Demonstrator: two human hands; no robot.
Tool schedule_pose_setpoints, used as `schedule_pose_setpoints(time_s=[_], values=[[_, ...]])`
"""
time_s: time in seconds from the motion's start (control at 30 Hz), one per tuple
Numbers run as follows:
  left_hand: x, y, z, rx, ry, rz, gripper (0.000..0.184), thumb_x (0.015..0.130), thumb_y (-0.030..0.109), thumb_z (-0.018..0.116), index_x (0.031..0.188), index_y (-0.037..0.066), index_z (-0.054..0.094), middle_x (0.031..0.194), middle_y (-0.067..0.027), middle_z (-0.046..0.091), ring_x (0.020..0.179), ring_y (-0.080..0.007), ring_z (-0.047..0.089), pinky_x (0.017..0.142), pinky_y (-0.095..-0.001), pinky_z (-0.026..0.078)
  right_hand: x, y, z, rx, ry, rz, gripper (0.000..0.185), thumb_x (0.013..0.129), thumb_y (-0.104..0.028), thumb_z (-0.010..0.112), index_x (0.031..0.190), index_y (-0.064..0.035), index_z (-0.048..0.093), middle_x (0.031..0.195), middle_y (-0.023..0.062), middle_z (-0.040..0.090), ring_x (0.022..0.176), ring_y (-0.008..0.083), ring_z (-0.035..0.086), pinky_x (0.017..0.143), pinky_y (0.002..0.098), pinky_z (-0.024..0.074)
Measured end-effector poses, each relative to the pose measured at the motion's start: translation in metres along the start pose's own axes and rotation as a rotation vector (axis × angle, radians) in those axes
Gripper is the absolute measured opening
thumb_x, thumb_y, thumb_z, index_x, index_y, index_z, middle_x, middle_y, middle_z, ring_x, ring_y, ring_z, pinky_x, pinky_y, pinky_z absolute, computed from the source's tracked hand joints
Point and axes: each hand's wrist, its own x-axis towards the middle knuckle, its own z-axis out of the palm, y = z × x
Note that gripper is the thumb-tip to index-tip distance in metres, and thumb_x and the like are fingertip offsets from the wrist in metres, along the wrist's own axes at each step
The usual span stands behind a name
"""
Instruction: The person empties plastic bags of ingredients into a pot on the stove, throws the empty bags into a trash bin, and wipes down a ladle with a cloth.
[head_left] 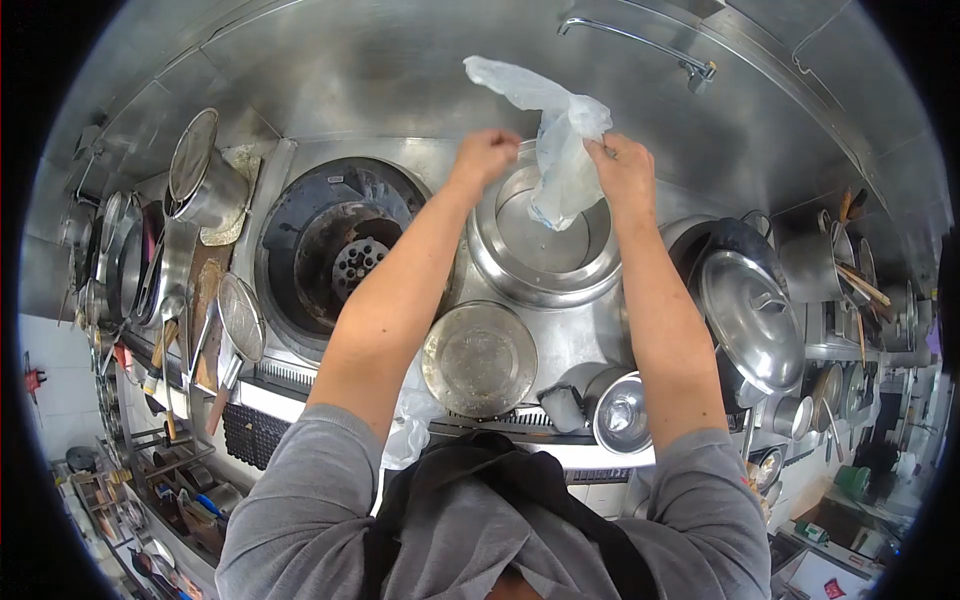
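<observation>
A translucent white plastic bag [567,165] hangs over a round steel pot [490,268], its upper end flaring to the left. My right hand [625,165] is closed on the bag's right side, thumb against the plastic. To the left of the bag, my left hand [487,155] has its fingers curled together and slightly blurred; whether anything thin is pinched in them is hidden. Inside the pot, under the bag, a pale surface shows. A round metal lid [480,358] lies on the counter in front of the pot.
On the left is a dark wok burner [285,250]. Strainers, including a mesh one [241,317], and ladles crowd the far left. A domed steel lid [750,320] leans at right. A small steel pot [622,412] stands near the front edge. A tap [640,40] projects from the back wall.
</observation>
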Motion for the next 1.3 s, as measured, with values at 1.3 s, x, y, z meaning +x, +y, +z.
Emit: schedule_pose_setpoints(time_s=[1.3], values=[[-0.012, -0.037, 0.056, -0.349, -0.269, -0.361, 0.028, 0.079, 0.031, 0.07, 0.1, 0.013, 0.07, 0.093, -0.0008, 0.066, 0.086, -0.0154, 0.058, 0.075, -0.0309, 0.04, -0.008, 0.03, -0.06, 0.818, 0.089, 0.3, 0.017, 0.084, -0.016, 0.07, 0.09, -0.001, 0.07, 0.063, -0.0009, 0.058, 0.048, 0.0054, 0.05, 0.04, 0.0189, 0.0281]])
